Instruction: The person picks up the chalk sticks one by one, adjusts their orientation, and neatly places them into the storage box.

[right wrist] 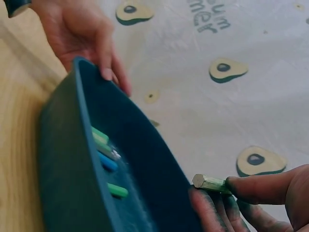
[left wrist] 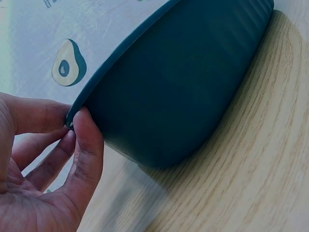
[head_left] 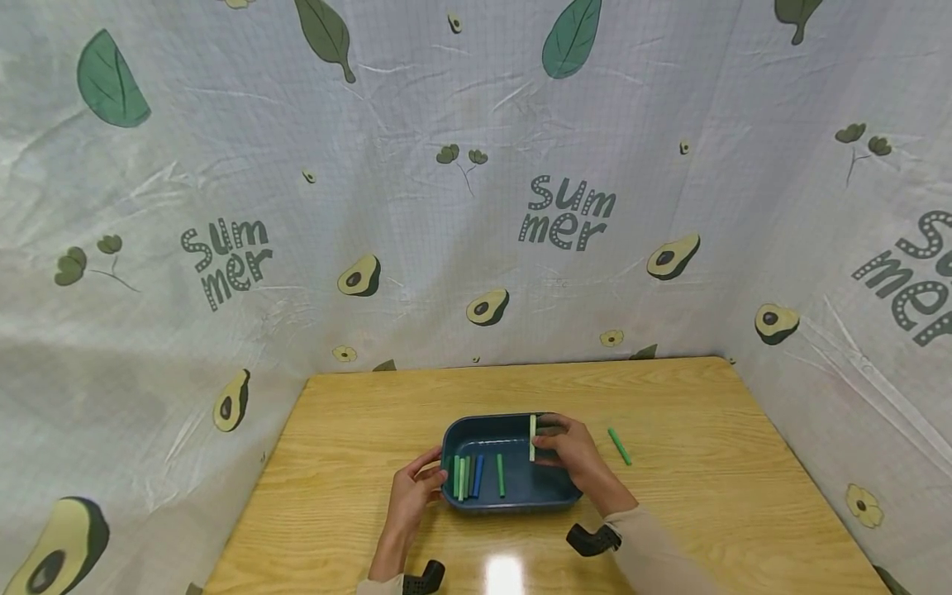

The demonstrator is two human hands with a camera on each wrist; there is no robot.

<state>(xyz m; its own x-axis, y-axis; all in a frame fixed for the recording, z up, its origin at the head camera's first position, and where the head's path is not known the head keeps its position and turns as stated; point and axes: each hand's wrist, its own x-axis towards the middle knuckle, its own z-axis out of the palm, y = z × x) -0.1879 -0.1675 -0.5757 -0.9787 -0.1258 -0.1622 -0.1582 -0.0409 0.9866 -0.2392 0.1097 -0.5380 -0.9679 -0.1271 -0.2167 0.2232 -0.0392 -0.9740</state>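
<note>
A dark blue plastic tub point(head_left: 531, 493) stands on the table in the head view. My left hand point(head_left: 409, 500) pinches its left rim between thumb and fingers; the left wrist view shows the thumb point(left wrist: 89, 140) against the outer wall. My right hand point(head_left: 576, 453) holds a pale green chalk stick point(head_left: 532, 438) over the tub's right part. In the right wrist view its fingers point(right wrist: 207, 208) are smudged dark green. Inside the tub, several green chalk sticks point(head_left: 461, 478) lie side by side at the left, beside a blue one point(head_left: 478, 476). Another green chalk stick point(head_left: 501, 475) lies apart, nearer the middle.
A bright green chalk stick point(head_left: 619, 446) lies on the wooden table point(head_left: 372, 413) to the right of the tub. Behind the table and along both sides hangs a pale sheet point(head_left: 416, 223) printed with avocados and leaves. Each wrist wears a black camera mount point(head_left: 593, 540).
</note>
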